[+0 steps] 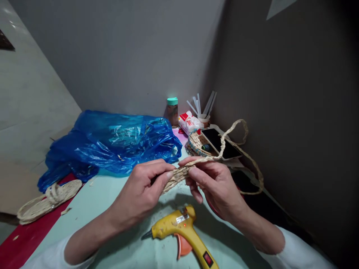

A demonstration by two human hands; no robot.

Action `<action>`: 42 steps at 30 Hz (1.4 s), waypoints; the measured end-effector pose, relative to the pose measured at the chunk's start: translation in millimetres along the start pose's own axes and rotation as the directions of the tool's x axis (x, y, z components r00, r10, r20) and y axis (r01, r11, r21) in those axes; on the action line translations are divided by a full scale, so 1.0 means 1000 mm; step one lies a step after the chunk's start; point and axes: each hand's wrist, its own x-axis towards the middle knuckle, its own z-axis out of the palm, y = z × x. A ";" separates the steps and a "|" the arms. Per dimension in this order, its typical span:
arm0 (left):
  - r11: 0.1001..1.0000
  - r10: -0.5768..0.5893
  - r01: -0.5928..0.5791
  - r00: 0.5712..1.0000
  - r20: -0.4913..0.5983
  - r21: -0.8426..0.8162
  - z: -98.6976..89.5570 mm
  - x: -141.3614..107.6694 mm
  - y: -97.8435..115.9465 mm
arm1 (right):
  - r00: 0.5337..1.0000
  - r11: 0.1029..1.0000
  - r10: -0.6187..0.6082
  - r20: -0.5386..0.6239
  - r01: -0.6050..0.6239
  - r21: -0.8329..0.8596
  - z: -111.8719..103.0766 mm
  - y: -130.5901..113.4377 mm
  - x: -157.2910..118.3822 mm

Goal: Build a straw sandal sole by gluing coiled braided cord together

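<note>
Left hand: I have the left hand [144, 183] pinching the near part of the braided strip [178, 175], thumb and forefinger closed on its edges.
Right hand: the right hand [217, 181] grips the other end, thumb on the facing side, forefinger along the top by the cord.
Braided strip: it spans the gap between my two sets of fingertips, rows of twisted fibre showing, raised above the table; its lower-left end runs behind the left thumb.
Cord: the loose cord [223, 145] leaves the strip at the right hand, rises, then loops out to the right.
Pressing the rows: I would keep the cord snug and flat against the top edge, press with even thumb pressure, and leave slack in the loop so nothing twists.
Glue gun: the yellow glue gun [179, 224] lies below the hands, nozzle to the left, a small red light showing; I would keep fingers off that tip.
Beyond: a blue plastic bag [117, 140] and a woven oval piece [52, 200] lie leftward; a basket [196, 141] sits behind the right hand.
</note>
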 end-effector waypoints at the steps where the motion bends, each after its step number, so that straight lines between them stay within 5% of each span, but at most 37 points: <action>1: 0.999 -0.034 0.036 0.998 0.045 -0.038 -0.002 0.002 0.000 | 1.000 1.000 -0.001 0.007 0.001 -0.006 -0.001 0.000 0.001; 4: 0.987 -0.094 0.110 0.986 0.138 -0.119 -0.007 0.006 0.000 | 1.000 1.000 -0.005 0.021 0.005 -0.015 -0.004 0.001 0.004; 9: 0.999 -0.038 0.041 0.995 0.088 -0.024 -0.009 0.007 0.002 | 0.999 1.000 -0.007 0.041 0.008 -0.028 -0.003 0.001 0.005; 13: 0.996 -0.083 0.087 0.987 -0.141 0.026 -0.019 0.007 0.001 | 0.998 1.000 0.001 0.059 0.000 -0.020 -0.002 0.001 0.003; 16: 0.993 -0.083 0.108 0.918 -0.388 0.042 -0.032 0.008 -0.001 | 0.998 1.000 -0.003 0.069 0.004 -0.007 -0.004 0.000 0.003; 19: 0.993 -0.078 0.109 0.876 -0.477 0.038 -0.043 0.008 -0.002 | 0.996 1.000 -0.009 0.088 0.008 0.015 -0.006 -0.002 0.002; 30: 0.980 -0.076 0.048 0.987 -0.142 -0.194 -0.033 0.008 -0.006 | 0.990 0.999 -0.034 0.139 0.035 -0.010 -0.010 -0.007 0.000; 34: 0.984 -0.053 0.042 0.997 -0.063 -0.173 -0.028 0.008 -0.007 | 0.989 0.999 -0.029 0.147 0.035 -0.036 -0.010 -0.005 0.000; 39: 0.994 -0.061 0.050 0.991 -0.122 -0.093 -0.020 0.007 -0.001 | 0.987 0.997 -0.015 0.161 0.027 -0.075 -0.008 -0.007 0.000; 42: 0.995 -0.010 0.011 1.000 0.012 -0.102 -0.016 0.005 0.007 | 0.988 0.997 -0.016 0.156 0.028 -0.079 -0.005 -0.010 0.000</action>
